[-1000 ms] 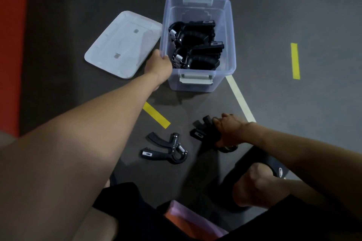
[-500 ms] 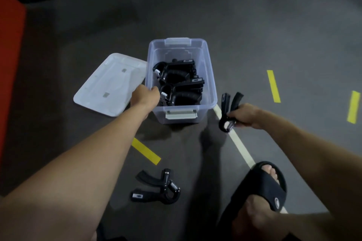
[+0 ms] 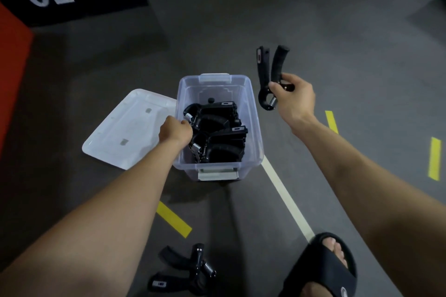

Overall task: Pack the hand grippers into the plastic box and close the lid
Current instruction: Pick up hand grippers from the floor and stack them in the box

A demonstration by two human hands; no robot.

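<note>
Holding a hand gripper [image 3: 268, 79] by its spring end, the right hand [image 3: 293, 101] pinches it at two o'clock of the plastic box [image 3: 253, 128], seemingly ready to drop in. Left hand [image 3: 175, 131] grips the box's nine-o'clock rim, probably steadying it; fingers hidden. Lid [image 3: 128, 130] lies beside. Another gripper [image 3: 183, 270] waits on the floor at six, partly cut off.

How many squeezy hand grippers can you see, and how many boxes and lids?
Hand grippers: 4, with two packed in the box, one held up by the right hand, one on the floor
Plastic box: 1
Lid: 1
Total: 6
</note>
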